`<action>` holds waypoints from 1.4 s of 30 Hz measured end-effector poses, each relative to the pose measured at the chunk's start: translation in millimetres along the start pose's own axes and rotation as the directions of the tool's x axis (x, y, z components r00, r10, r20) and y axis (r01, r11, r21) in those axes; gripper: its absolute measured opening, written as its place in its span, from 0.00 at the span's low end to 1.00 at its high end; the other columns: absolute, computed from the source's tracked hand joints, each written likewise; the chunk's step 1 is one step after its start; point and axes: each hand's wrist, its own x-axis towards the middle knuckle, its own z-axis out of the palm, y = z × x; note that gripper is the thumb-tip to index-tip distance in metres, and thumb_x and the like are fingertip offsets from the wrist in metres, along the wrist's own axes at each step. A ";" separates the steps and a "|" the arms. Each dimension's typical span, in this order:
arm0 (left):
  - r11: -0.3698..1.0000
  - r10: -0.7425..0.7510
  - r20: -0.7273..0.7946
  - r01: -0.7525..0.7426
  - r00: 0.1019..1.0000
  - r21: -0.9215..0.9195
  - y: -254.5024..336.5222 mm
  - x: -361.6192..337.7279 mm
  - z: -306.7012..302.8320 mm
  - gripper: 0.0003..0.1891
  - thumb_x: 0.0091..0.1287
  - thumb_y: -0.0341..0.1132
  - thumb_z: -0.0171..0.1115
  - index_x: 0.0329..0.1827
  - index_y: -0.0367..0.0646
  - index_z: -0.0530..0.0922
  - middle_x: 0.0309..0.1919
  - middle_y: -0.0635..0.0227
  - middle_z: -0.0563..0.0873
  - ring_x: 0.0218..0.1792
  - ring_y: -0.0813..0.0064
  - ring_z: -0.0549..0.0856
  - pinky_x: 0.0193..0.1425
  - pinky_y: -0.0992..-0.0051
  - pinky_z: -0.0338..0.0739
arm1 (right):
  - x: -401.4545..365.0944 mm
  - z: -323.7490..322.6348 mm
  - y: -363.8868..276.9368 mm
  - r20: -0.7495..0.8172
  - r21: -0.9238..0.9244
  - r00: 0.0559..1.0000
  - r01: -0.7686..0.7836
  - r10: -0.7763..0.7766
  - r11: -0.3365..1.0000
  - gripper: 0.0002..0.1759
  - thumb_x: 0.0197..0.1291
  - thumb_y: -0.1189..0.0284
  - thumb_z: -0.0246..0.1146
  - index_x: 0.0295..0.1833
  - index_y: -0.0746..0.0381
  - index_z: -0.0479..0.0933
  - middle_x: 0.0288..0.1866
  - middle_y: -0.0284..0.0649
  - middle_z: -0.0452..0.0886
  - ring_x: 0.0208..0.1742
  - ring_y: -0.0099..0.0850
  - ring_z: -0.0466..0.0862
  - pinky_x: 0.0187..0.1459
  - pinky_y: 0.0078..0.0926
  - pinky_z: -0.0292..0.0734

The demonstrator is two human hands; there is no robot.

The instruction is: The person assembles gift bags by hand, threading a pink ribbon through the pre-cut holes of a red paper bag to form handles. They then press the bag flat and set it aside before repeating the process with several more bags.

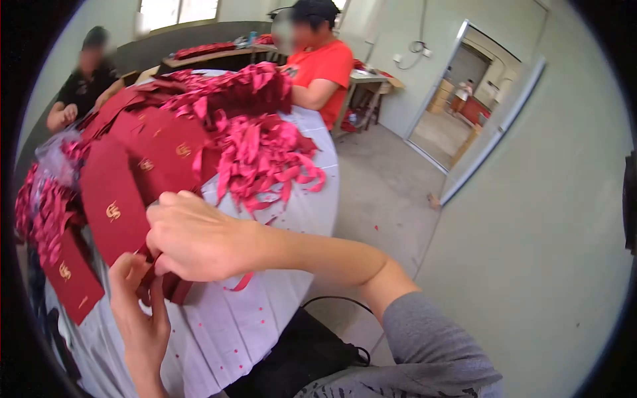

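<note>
Fingertips first: right hand (pixel 192 240) curled in a narrow pinch, left hand (pixel 138 302) thumb and forefinger nearly closed, both meeting on a dark red card piece (pixel 176 289). Exact contact hidden by the knuckles. Piece sits low under the hands, over the near-left part of the worktop (pixel 229 338), which has a white cloth on it. Can't tell if it's separate from the tall red panel (pixel 109 182) just beyond. Handling, my read: light, stiff-ish board, should crease or dent before it tears; matte face, so not very slippery. Take it by the edges or a fold, thumb against forefinger; keep off the gold print in case it scuffs. Loose ribbon (pixel 243 282) curls beside the right wrist: soft, limp, looks satiny, likely to slide, so pinch it near the end. Writing: tall panel has a gold monogram, an S interlaced with another letter, maybe G or E. Same style of mark on the lower-left red card (pixel 74 282), plus a short gold line too small to read. Further out: ribbon heap (pixel 255 149), clear plastic bag (pixel 58 158) on the left, then co-workers across the worktop, one in a red shirt (pixel 325 63), one in a dark top (pixel 89 89).
</note>
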 end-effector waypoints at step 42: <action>0.969 0.188 0.086 -0.199 0.978 0.143 12.4 18.6 6.7 0.10 0.58 0.23 0.62 0.42 0.38 0.75 0.29 0.60 0.83 0.28 0.62 0.82 0.33 0.69 0.72 | 53.2 -24.0 23.7 0.191 0.691 0.942 -0.329 0.276 0.644 0.10 0.58 0.71 0.60 0.35 0.67 0.83 0.30 0.35 0.83 0.32 0.20 0.79 0.39 0.17 0.73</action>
